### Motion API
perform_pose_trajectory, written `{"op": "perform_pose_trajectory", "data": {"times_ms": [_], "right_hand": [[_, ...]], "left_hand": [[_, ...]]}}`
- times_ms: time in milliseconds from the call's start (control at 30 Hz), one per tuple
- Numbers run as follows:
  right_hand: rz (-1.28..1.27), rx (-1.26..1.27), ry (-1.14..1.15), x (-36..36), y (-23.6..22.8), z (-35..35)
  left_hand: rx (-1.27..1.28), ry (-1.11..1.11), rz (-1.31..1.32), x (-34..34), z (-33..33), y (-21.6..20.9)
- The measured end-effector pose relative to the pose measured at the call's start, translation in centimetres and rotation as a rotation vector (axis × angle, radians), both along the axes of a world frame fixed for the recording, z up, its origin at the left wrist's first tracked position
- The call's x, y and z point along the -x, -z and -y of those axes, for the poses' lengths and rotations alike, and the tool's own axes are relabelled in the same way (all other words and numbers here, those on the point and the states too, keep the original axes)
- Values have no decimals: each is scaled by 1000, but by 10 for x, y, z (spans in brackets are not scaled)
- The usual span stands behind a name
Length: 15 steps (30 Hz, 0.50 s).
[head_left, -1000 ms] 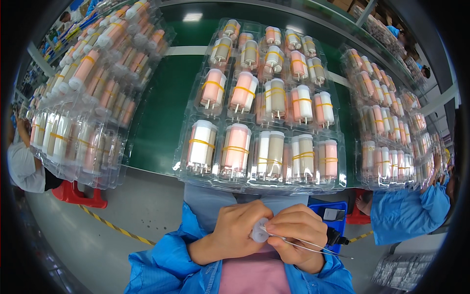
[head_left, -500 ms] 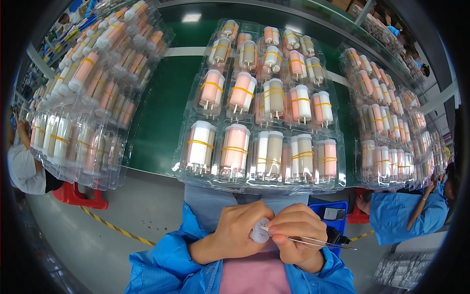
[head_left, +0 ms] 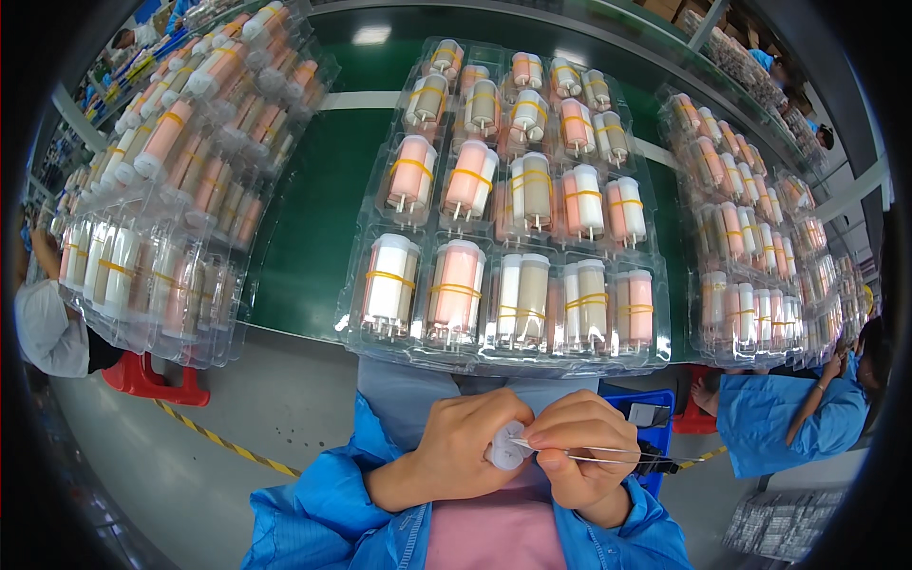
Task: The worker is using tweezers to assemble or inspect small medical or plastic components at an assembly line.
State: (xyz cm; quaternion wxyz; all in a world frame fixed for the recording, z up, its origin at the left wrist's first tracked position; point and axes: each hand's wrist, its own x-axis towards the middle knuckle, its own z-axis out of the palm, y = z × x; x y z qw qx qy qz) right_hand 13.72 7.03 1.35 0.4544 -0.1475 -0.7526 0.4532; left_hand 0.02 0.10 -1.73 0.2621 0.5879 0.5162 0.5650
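Close to my body, my left hand [head_left: 464, 445] is wrapped round a small cylinder [head_left: 505, 454], whose pale, translucent round end faces right. Most of the cylinder is hidden inside the fist. My right hand [head_left: 584, 451] pinches slim metal tweezers [head_left: 608, 450] between thumb and fingers. Their tips point left and reach the middle of the pale end; I cannot tell whether they grip anything there. Ahead of both hands, a clear plastic tray [head_left: 350, 318] on the table carries banded bundles of pink, white and grey cylinders [head_left: 454, 285] with short pins.
Stacked clear trays of similar bundles stand on the left [head_left: 152, 285] and right [head_left: 750, 304] of the green table [head_left: 304, 209]. Beside my right leg is a blue bin [head_left: 665, 404]. A red stool [head_left: 157, 380] stands left; a co-worker in blue [head_left: 793, 413] sits right.
The tweezers have turned slightly, their rear end now higher. My right hand has shifted a little with them. My left hand keeps the cylinder in nearly the same place.
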Motion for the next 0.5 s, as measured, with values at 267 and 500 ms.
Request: {"op": "perform_pose_trajectory", "data": {"times_ms": [267, 500], "right_hand": [[17, -47, -6, 1, 0, -1], [-192, 153, 133, -2, 12, 7]], "left_hand": [[8, -10, -23, 0, 1, 0], [71, 94, 95, 4, -1, -11]]}}
